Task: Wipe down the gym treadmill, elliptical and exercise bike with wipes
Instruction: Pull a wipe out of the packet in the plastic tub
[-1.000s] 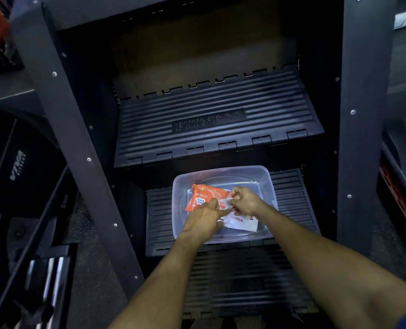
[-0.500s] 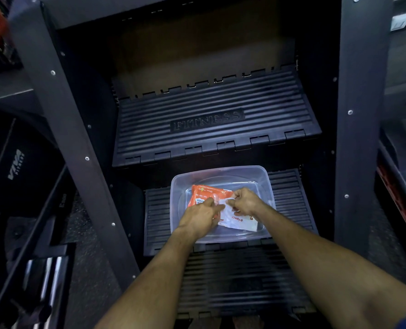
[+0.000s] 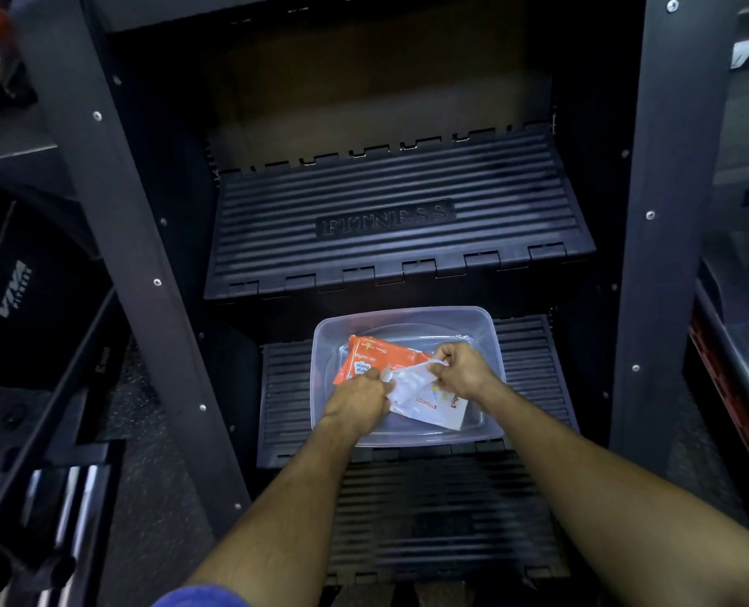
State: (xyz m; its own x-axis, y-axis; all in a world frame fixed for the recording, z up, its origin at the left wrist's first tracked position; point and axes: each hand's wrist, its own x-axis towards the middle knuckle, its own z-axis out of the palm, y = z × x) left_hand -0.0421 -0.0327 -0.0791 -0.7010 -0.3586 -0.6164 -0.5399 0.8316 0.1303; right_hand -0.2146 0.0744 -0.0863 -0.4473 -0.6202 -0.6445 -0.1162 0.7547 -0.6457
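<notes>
Right hand (image 3: 460, 370) fingers pinch a white wipe (image 3: 407, 381), half out of the orange-white wipes pack (image 3: 390, 365). Left hand (image 3: 357, 400) fingers curled, pinning the pack. Pack sits inside the clear plastic tub (image 3: 493, 339), tub on the ribbed stepper step (image 3: 289, 387). Progress: fetching a wipe; no wiping visible, probably all machines left.

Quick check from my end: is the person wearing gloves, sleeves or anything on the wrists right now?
No gloves: the left hand and right hand are both bare, and both forearms are uncovered down to the wrists. No watch, band or ring shows. The only clothing in view is a strip of blue fabric at the bottom edge of the head view, probably a shirt or sleeve.
</notes>
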